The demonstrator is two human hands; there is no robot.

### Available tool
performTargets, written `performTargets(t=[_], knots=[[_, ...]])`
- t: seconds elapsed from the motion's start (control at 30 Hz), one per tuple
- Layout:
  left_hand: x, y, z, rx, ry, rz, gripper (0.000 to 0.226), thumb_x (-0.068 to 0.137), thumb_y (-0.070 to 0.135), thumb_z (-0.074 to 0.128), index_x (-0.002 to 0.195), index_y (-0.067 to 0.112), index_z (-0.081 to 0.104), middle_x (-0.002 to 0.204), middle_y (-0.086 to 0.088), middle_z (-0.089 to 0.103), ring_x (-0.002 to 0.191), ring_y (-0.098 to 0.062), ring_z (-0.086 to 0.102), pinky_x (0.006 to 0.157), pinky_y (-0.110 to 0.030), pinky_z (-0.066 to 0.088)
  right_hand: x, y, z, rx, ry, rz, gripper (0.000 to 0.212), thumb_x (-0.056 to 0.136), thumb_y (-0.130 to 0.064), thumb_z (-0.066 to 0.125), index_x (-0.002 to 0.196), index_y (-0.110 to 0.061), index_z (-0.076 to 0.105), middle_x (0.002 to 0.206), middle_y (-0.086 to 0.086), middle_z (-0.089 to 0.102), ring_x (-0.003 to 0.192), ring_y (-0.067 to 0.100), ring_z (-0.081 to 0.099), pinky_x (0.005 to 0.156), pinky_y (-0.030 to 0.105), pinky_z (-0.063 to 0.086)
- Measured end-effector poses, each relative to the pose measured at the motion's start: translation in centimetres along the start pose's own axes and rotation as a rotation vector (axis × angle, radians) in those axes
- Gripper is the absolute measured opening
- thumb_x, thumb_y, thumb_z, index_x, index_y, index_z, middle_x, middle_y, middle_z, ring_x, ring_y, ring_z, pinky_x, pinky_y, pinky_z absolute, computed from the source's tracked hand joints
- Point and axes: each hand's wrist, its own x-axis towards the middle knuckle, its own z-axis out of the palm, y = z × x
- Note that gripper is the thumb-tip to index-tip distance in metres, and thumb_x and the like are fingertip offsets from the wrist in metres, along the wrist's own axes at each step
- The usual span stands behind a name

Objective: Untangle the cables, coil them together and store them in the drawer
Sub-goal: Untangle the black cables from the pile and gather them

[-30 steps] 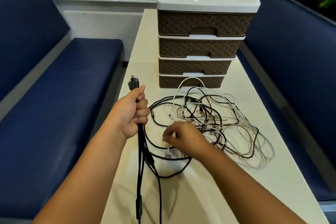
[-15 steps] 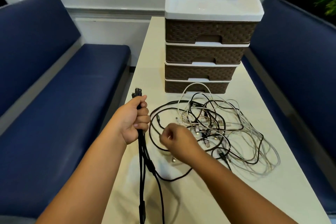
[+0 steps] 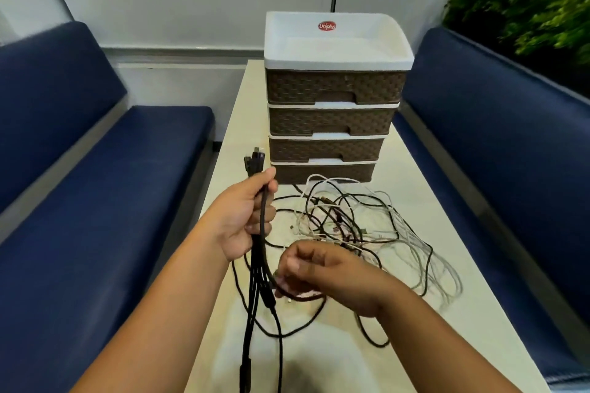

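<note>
My left hand grips a bundle of black cables upright, with their plugs sticking out above my fist and the strands hanging down past the table's near edge. My right hand pinches a black cable loop just right of that bundle, low over the table. A tangle of black and white cables lies on the cream table in front of a brown four-drawer unit with a white top. All its drawers are closed.
Blue upholstered benches run along both sides of the narrow table: the left bench and the right bench. Green plants stand behind the right bench. A white wall is at the back.
My left hand has lifted the black bundle higher. My right hand has pulled back from the tangle toward me, holding a black loop. The camera view has tilted up.
</note>
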Motion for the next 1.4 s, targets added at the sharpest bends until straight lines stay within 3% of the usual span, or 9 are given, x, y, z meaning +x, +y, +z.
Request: performTargets(t=[0.2,0.3,0.4,0.5,0.77,0.97,1.1,1.23,1.4], knots=[[-2.0,0.3,1.8,0.181,-0.234,0.027,0.03,0.087,0.042,0.058,0.065,0.021,0.055,0.049,0.01,0.021,0.038,-0.004,0.018,0.036,-0.015,0.014,3.7,-6.1,-4.9,0.861,0.418,0.022,0.063,0.1,-0.045,0.042,0.131,0.01,0.04,0.127,0.028,0.059,0.111,0.036,0.062,0.09,0.046,0.053],[-2.9,0.3,2.4,0.238,-0.315,0.014,0.031,0.086,0.042,0.057,0.063,0.022,0.058,0.05,0.009,0.019,0.04,-0.004,0.017,0.038,-0.015,0.011,4.6,-9.9,-6.0,1.023,0.461,-0.02,0.044,0.102,-0.025,0.045,0.126,0.012,0.043,0.09,0.029,0.067,0.074,0.025,0.067,0.065,0.034,0.06],[-3.6,0.3,2.7,0.267,-0.332,0.008,0.035,0.086,0.046,0.055,0.068,0.019,0.069,0.049,0.009,0.019,0.04,-0.004,0.016,0.039,-0.017,0.009,3.8,-13.0,-5.7,0.918,0.505,-0.053,0.018,0.103,-0.014,0.041,0.11,0.002,0.049,0.05,0.009,0.055,0.036,0.004,0.036,0.033,0.015,0.034],[-2.9,0.5,2.5,0.154,-0.228,0.014,0.042,0.089,0.05,0.052,0.093,0.014,0.073,0.049,0.01,0.018,0.038,-0.002,0.014,0.035,-0.016,0.012,1.9,-15.0,-4.3,0.743,0.438,-0.097,0.018,0.104,-0.014,0.04,0.092,-0.003,0.047,0.057,0.003,0.05,0.03,0.003,0.027,0.03,0.013,0.023],[-0.6,1.3,2.2,-0.285,-0.025,0.102,0.05,0.091,0.056,0.049,0.107,0.011,0.065,0.045,0.011,0.019,0.033,-0.002,0.016,0.031,-0.013,0.014,-2.3,-10.8,0.5,0.225,0.31,-0.149,0.025,0.101,-0.011,0.043,0.114,0.004,0.058,0.076,0.006,0.065,0.038,0.004,0.031,0.04,0.016,0.027],[0.2,1.1,2.1,-0.252,0.111,0.237,0.033,0.1,0.037,0.051,0.115,0.012,0.066,0.048,0.011,0.026,0.038,-0.003,0.02,0.036,-0.015,0.015,-4.0,-4.2,1.4,0.029,0.1,0.025,0.011,0.1,-0.012,0.049,0.104,-0.006,0.058,0.085,0.014,0.068,0.055,0.015,0.052,0.054,0.024,0.04],[-0.6,0.3,2.2,-0.136,-0.002,0.226,0.028,0.1,0.035,0.05,0.109,0.015,0.066,0.051,0.01,0.021,0.04,-0.002,0.017,0.035,-0.016,0.018,-3.3,-3.7,0.0,-0.14,0.343,0.075,0.022,0.099,-0.026,0.053,0.098,-0.009,0.067,0.099,0.008,0.071,0.077,0.015,0.062,0.065,0.025,0.049],[-1.7,-1.1,3.0,0.019,-0.151,0.185,0.027,0.095,0.037,0.053,0.103,0.016,0.067,0.05,0.009,0.02,0.038,-0.002,0.016,0.036,-0.016,0.016,-1.5,-6.5,-1.4,0.015,0.594,-0.024,0.029,0.1,-0.028,0.051,0.104,-0.005,0.069,0.091,0.003,0.068,0.073,0.014,0.057,0.066,0.027,0.047],[-3.5,-2.3,4.1,0.112,-0.286,0.139,0.023,0.089,0.038,0.054,0.088,0.022,0.071,0.049,0.011,0.019,0.038,-0.002,0.016,0.038,-0.016,0.013,-0.2,-8.6,-1.7,0.143,0.683,-0.152,0.023,0.091,-0.03,0.065,0.095,-0.007,0.067,0.076,0.002,0.06,0.059,0.011,0.051,0.061,0.027,0.04]])
